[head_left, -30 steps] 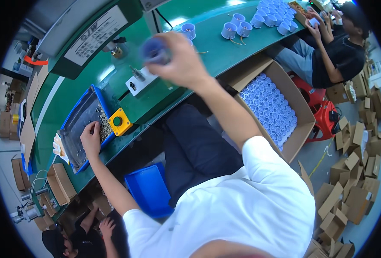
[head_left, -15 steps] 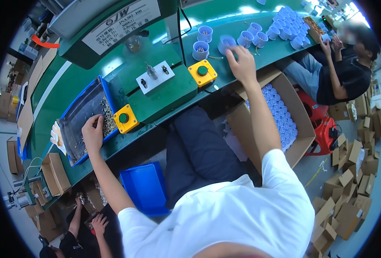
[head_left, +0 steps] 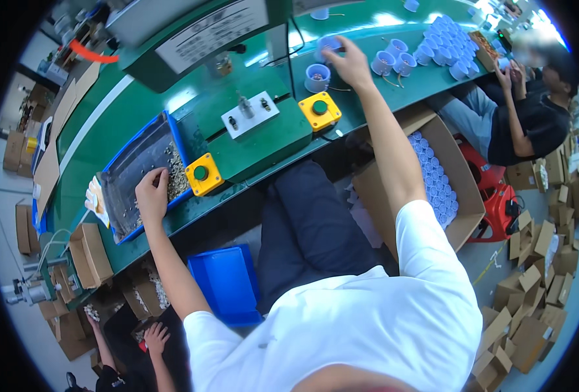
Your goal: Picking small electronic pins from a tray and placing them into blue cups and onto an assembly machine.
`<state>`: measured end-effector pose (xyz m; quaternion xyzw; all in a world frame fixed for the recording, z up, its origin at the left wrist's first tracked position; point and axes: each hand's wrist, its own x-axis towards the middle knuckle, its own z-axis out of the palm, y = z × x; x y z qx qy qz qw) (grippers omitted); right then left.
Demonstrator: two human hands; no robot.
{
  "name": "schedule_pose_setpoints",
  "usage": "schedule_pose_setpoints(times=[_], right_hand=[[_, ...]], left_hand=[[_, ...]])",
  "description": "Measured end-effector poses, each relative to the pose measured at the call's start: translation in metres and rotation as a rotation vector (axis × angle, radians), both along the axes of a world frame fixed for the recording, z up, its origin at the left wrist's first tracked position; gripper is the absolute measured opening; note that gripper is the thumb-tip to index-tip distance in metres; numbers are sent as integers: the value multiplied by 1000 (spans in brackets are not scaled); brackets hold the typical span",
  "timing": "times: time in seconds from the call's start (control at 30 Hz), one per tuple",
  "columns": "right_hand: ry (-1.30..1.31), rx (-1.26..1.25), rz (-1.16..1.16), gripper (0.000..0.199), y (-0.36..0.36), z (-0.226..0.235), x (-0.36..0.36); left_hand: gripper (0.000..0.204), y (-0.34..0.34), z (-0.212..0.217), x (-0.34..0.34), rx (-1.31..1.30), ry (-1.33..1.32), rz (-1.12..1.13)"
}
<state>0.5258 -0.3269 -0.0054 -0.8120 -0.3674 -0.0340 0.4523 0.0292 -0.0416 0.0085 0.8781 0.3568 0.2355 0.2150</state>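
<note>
Right hand (head_left: 351, 64) is gripping a cup (head_left: 323, 46) just past the near cup (head_left: 316, 80), working farther left than a moment ago, so the action's centring there now. Left hand (head_left: 151, 196) is hanging over the tray (head_left: 129, 173); can't tell if it's pinching any parts (head_left: 177, 171).

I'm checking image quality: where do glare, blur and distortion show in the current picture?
Head view: white glare on the green tabletop; head view: the lilac cup at the right hand looks slightly soft, and the seated co-worker's head is smeared; head view: fisheye bending toward the rim, with black corners.
</note>
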Motion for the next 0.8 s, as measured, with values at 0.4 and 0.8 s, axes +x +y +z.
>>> schedule_pose_setpoints(times=[0.4, 0.8], right_hand=[[102, 589, 333, 70, 27, 65, -216], [-310, 436, 231, 67, 58, 72, -226]], left_hand=[[18, 1, -1, -5, -31, -41, 5], [18, -2, 3, -8, -24, -73, 30]])
